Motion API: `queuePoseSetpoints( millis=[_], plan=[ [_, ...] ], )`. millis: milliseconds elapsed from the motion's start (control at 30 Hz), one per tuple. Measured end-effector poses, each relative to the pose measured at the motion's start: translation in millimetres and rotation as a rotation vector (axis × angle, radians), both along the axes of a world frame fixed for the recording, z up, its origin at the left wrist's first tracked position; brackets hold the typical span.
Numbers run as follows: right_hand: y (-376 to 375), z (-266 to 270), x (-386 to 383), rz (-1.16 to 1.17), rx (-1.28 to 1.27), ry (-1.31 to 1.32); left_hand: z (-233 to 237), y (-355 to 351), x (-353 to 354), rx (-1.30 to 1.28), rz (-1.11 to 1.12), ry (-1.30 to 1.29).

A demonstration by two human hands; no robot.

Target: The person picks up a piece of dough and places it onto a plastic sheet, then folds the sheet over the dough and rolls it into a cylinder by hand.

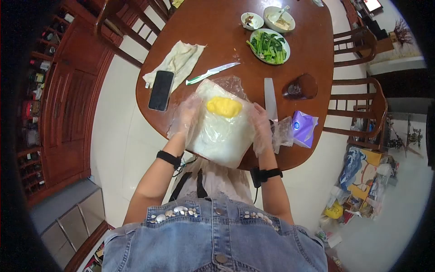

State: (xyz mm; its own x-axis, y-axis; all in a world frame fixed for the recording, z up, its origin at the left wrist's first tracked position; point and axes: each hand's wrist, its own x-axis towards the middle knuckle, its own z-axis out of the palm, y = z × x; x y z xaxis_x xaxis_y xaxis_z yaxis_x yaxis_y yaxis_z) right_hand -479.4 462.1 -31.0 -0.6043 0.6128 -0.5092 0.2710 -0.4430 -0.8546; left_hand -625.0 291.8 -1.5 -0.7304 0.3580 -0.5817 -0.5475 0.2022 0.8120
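Observation:
A white board (222, 140) lies under clear plastic film at the table's near edge. On it rests a soft yellow lump (224, 107), whose kind I cannot make out. My left hand (189, 111), in a clear plastic glove, grips the board's left side. My right hand (261, 120), gloved too, holds the right side, its fingers partly hidden. Beyond the board is a small knife (213, 74) with a white and green handle. To the right of the board lies a broad-bladed knife (270, 97), its handle hidden near my right hand.
A black phone (161, 90) overlaps a cream cloth (186, 59) on the left. On the right are a purple tissue pack (304, 129), crumpled plastic (283, 133) and a dark translucent object (300, 87). Farther back stand a plate of greens (270, 47) and two bowls (279, 19).

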Motion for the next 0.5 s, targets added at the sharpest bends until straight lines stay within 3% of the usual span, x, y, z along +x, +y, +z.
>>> queuePoseSetpoints(
  millis=[33, 100, 133, 233, 300, 367, 467, 500],
  plan=[
    [-7.2, -0.7, -0.9, -0.142, -0.008, 0.158, -11.8, 4.1, 5.3, 0.0, 0.001, -0.001],
    [-6.3, -32.3, 2.8, -0.008, 0.02, 0.181, -43.2, 13.3, 15.2, 0.254, 0.201, 0.018],
    [-6.3, -39.0, 1.4, 0.126, 0.05, 0.206, -39.2, 22.6, 18.4, 0.112, 0.232, 0.113],
    [-11.4, -36.5, -3.6, 0.036, 0.141, 0.033, -33.3, 35.1, 30.7, 0.051, 0.268, 0.316],
    [-17.5, -16.4, -6.4, 0.046, 0.235, 0.047, -49.9, 28.0, 30.1, 0.02, 0.167, 0.243],
    [-21.9, -9.6, -6.5, 0.062, 0.329, 0.058, -79.3, 23.9, 31.7, -0.102, 0.024, 0.58],
    [-24.8, -12.7, -8.3, 0.186, 0.351, 0.172, -33.1, 35.0, 36.4, -0.242, -0.006, 0.422],
    [-24.2, -14.2, -10.2, 0.256, 0.479, 0.148, -26.9, 38.3, 40.6, -0.243, -0.006, 0.422]
  ],
)
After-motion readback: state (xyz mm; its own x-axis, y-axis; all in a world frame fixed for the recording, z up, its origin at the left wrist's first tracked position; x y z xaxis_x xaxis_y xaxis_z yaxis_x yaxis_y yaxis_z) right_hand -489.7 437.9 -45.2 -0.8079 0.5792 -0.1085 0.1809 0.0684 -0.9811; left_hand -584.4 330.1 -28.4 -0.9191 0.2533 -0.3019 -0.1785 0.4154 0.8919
